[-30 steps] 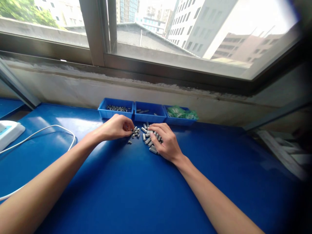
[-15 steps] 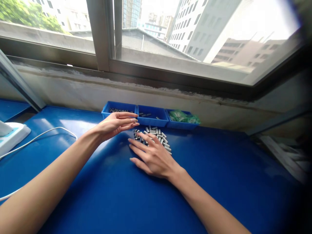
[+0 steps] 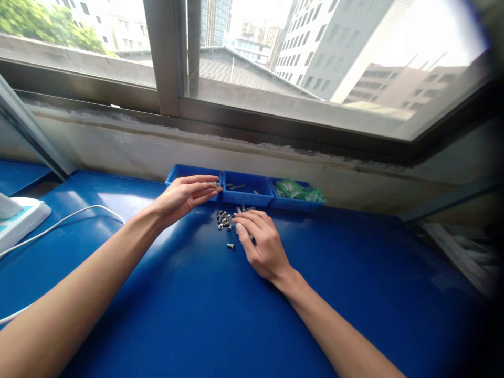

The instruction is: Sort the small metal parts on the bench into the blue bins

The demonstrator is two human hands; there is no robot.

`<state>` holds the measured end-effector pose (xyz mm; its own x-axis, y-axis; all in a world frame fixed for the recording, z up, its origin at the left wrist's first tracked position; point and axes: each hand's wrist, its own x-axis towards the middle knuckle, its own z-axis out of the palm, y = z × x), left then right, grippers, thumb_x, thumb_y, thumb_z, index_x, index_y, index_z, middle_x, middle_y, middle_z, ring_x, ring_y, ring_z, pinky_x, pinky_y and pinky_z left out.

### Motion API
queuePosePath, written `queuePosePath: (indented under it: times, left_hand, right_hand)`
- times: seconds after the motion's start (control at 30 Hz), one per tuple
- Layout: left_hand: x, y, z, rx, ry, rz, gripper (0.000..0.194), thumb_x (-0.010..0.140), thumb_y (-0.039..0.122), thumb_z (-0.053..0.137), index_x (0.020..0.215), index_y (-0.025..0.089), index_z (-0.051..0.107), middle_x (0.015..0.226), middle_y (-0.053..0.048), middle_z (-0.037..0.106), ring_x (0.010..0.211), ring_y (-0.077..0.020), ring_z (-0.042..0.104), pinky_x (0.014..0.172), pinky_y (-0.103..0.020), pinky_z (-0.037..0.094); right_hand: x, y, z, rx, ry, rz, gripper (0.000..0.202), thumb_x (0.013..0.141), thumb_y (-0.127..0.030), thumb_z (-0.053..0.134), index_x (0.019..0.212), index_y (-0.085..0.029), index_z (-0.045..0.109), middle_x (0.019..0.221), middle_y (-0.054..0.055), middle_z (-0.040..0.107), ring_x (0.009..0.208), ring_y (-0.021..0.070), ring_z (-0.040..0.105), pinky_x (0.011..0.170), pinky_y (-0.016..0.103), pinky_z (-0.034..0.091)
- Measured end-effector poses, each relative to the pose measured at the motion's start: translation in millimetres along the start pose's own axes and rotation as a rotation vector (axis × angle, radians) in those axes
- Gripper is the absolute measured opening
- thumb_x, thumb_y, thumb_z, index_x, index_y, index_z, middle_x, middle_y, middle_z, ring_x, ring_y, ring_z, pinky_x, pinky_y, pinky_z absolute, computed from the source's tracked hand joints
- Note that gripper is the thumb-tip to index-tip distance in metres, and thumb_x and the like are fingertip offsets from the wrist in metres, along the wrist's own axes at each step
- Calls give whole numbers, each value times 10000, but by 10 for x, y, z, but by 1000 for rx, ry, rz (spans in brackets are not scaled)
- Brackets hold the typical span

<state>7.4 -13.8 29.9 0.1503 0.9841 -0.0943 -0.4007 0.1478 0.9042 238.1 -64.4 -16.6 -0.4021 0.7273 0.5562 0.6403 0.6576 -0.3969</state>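
Note:
My left hand [image 3: 187,197] hovers in front of the left blue bin [image 3: 172,173]. Its fingers are closed, with a small metal piece [image 3: 215,185] between the tips. Over the pile of short metal cylinders [image 3: 241,209], my right hand [image 3: 266,244] has its fingers bent and drawn together. What those fingertips hold, if anything, is hidden, and the hand covers most of the pile. Left of it lies a cluster of small screws [image 3: 224,219] on the blue tabletop. One single screw [image 3: 230,245] rests apart, nearer to me.
Beside the left bin stand a middle blue bin [image 3: 247,198] with a few metal cylinders and a right bin [image 3: 297,205] with green plastic bags [image 3: 295,189]. A white power strip [image 3: 31,214] with a cable [image 3: 71,216] is at the left. Behind is a window wall.
My right hand has shifted right and its spread fingers have bent together, uncovering the screws. My left hand has moved slightly left, and a small metal piece now shows at its fingertips.

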Motion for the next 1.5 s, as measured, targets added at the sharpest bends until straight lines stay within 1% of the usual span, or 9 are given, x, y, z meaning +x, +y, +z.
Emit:
queuePosePath:
  times: [0.1, 0.2, 0.3, 0.47, 0.57, 0.83, 1.03, 1.23, 1.5]
  left_hand:
    - [32, 11, -6, 13, 84, 129, 304, 780, 115, 740, 1071, 29, 737, 1173, -201, 728, 1163, -284, 691, 1115, -388, 503]
    - [42, -9, -28, 90, 72, 214, 322, 795, 205, 743, 1083, 60, 737, 1271, -173, 693, 1212, -295, 662, 1114, -410, 497]
    - [26, -26, -43, 307, 39, 267, 381, 814, 319, 745, 1120, 93, 738, 1149, -135, 748, 1162, -276, 686, 1063, -390, 525]
    - [-1, -37, -69, 770, -129, 248, 350, 848, 377, 670, 1062, 114, 756, 885, -83, 772, 808, -207, 734, 795, -305, 586]
    - [7, -85, -96, 880, -215, 177, 338, 847, 358, 636, 1073, 135, 753, 860, -69, 770, 781, -203, 736, 737, -277, 578]
    - [26, -138, -110, 961, -283, 178, 346, 859, 358, 605, 1086, 141, 749, 878, -71, 777, 787, -206, 740, 727, -260, 561]
    - [-32, -83, -61, 1026, -367, 142, 344, 863, 372, 629, 1076, 141, 768, 847, -72, 782, 773, -206, 724, 675, -245, 532]
    - [-78, -118, 35, 803, -536, 14, 360, 856, 360, 684, 1140, 148, 749, 1081, -97, 782, 1003, -241, 737, 891, -299, 564]
    - [-87, -188, 53, 624, -547, 12, 427, 837, 425, 747, 1172, 159, 734, 1102, -100, 775, 1005, -238, 731, 929, -327, 565]
  right_hand:
    - [7, 23, 7, 45, 61, 65, 237, 1017, -260, 492, 1037, -206, 722, 1113, 82, 744, 1100, 263, 610, 997, 488, 486]
    - [11, 40, 12, 79, 84, 91, 220, 1012, -253, 499, 1008, -208, 714, 1082, 80, 746, 1073, 260, 611, 983, 483, 490]
    - [6, 24, -7, 70, 78, 62, 152, 971, -247, 566, 1010, -206, 707, 1054, 87, 737, 1065, 264, 606, 969, 475, 501]
    - [-9, -50, -62, -21, -127, -238, 251, 897, -297, 670, 1132, -216, 705, 1089, 94, 706, 1071, 270, 584, 970, 472, 500]
    - [-6, -64, -54, -49, -255, -385, 228, 928, -290, 645, 1144, -259, 710, 1167, 66, 713, 1153, 273, 567, 1022, 475, 478]
    - [5, -9, 0, -23, -240, -352, 89, 950, -255, 637, 987, -237, 716, 1028, 55, 751, 1050, 235, 619, 957, 430, 513]
    - [-4, 21, 16, 22, -84, -214, 60, 916, -216, 663, 906, -235, 719, 927, 29, 774, 926, 228, 628, 886, 425, 528]
    - [17, 48, -23, 77, 168, -66, 68, 901, -226, 688, 872, -247, 745, 916, 39, 779, 891, 238, 640, 860, 454, 554]
    - [6, 66, -41, 14, 191, -100, 126, 919, -213, 670, 964, -266, 775, 998, 42, 785, 926, 260, 632, 855, 483, 571]
